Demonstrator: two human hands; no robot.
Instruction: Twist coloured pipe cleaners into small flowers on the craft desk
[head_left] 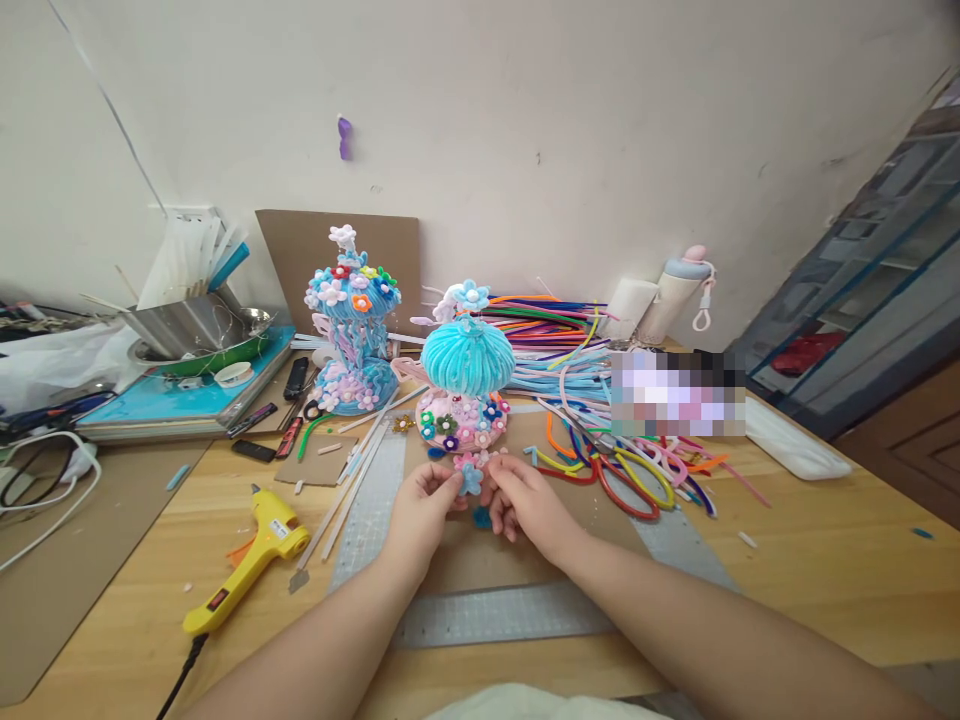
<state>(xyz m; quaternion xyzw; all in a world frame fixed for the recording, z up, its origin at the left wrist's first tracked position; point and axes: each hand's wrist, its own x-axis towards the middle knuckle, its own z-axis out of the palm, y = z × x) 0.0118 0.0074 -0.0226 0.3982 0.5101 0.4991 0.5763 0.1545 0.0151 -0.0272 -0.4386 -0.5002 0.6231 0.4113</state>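
Note:
My left hand (426, 510) pinches a small light-blue pipe-cleaner flower (470, 481) between thumb and fingertips. Close beside the flower, my right hand (534, 508) has its thumb and forefinger pressed together; what lies between them is too small to make out. Just beyond both hands stands a pipe-cleaner ornament with a turquoise domed top (467, 356) and a round pink base (462, 436) covered in small coloured flowers. A dark teal fuzzy piece (481, 517) shows below my fingers.
A yellow glue gun (259, 555) lies at left, its cord trailing forward. Scissors with red and yellow handles (637, 482) rest among loose pipe cleaners at right. A second flowered ornament (352, 325) stands behind, left. A steel bowl (187, 325) sits farther left.

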